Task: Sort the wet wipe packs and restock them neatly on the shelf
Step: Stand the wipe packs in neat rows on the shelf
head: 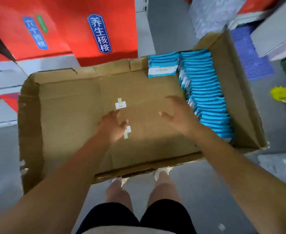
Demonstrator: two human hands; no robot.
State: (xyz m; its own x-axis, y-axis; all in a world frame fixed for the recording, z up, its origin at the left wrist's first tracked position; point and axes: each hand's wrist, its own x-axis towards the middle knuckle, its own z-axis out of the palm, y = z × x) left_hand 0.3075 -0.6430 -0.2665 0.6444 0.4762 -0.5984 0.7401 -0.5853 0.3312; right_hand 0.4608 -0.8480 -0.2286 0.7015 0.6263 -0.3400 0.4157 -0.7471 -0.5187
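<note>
We see the left hand (112,127) spread, holding nothing, over the cardboard box (68,105) floor. The right hand (179,115) is spread too, with 1 row of blue wet wipe packs (206,98) just right of it.

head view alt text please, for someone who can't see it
Seen from above, a person's left hand and right hand, both open and holding nothing, reach into a wide, mostly bare cardboard box. A long row of blue wet wipe packs lines its right wall, a few more packs lie at the far side, and red cartons stand beyond.
</note>
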